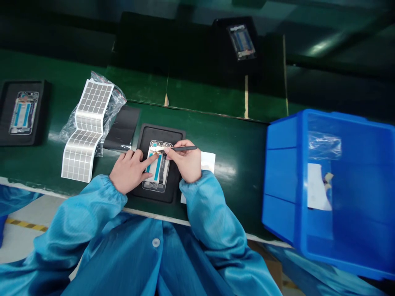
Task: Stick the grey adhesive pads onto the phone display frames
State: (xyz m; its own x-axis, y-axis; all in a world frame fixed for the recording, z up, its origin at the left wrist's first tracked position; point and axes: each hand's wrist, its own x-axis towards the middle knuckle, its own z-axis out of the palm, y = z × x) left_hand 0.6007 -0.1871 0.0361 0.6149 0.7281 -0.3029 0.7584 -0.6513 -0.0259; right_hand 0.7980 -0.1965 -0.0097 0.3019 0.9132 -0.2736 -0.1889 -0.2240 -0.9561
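We pin the phone frame [156, 174], which lies in the black tray [173, 135] at 6 o'clock on the bench, with our left hand [129, 170]: the forefinger is stretched flat on it, the other fingers are loosely curled and grip nothing. Our right hand [187, 165], at the frame's 3 o'clock, pinches a slim black tool [182, 148] tightly, its tip at the frame's 12 o'clock end. We judge it best to press steadily and work the tip low and slowly.

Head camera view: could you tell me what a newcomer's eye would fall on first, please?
Probably the big bright blue plastic bin filling the right side. Next come the hands at centre: the left hand presses on an opened phone frame in a black tray, while the right hand holds a thin black tool over its top. A silver gridded sticker sheet lies left.
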